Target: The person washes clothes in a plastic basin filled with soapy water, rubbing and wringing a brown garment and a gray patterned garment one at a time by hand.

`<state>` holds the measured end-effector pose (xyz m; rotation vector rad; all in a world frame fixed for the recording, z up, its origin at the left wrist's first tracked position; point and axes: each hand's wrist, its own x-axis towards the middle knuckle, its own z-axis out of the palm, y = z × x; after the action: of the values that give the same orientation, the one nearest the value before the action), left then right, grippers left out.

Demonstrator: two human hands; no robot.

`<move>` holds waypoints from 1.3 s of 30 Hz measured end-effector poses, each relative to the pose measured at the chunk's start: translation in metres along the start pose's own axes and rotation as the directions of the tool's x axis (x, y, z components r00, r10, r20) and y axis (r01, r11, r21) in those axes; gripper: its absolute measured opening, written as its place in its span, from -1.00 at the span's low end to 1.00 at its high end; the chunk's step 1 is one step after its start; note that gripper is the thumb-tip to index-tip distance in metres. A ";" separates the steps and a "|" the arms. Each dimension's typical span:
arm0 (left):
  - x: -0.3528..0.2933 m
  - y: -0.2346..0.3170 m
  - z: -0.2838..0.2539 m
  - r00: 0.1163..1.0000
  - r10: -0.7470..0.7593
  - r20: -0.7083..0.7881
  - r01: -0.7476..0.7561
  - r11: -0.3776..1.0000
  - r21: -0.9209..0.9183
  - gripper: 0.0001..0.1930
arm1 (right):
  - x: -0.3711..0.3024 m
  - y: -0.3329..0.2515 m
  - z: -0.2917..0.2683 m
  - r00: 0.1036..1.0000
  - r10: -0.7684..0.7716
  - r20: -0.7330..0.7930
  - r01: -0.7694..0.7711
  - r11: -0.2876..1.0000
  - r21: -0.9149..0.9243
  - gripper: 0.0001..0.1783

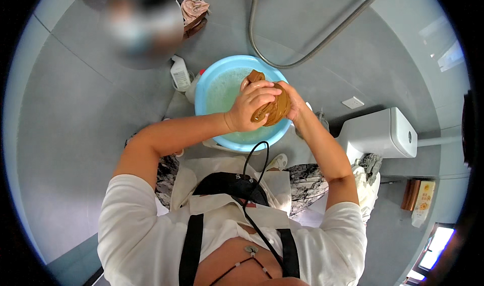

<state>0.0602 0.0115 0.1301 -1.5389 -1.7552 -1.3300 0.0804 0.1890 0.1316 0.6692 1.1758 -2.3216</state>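
Over a light-blue basin [200,97] of sudsy, pale green water [224,87], both my hands grip a wet, brown, folded item [281,107]. It looks soft and shiny, like bunched fabric; its exact kind I cannot tell. My left hand [248,107] lies across its left side with the fingers bent over the top. My right hand [296,103] closes round its right edge, the thumb side toward the far end. A brown flap [255,76] sticks up beyond my left fingers. The underside of the item is hidden.
White bottle [180,73] and a red-capped container [193,87] stand left of the basin. A metal shower hose [282,64] loops down behind it. A white toilet [380,132] is at the right. A black cord [247,170] hangs before my chest. A blurred patch covers the upper left.
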 end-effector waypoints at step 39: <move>-0.030 -0.034 0.022 0.838 0.480 0.260 -0.520 0.846 0.114 -0.88 | 0.034 0.006 -0.003 0.950 -0.237 -0.205 0.121 0.882 -0.456 -0.85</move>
<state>0.0420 0.0193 0.0836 -1.9248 -1.3925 -0.7392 0.0586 0.1825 0.1058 0.7264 1.8823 -2.0339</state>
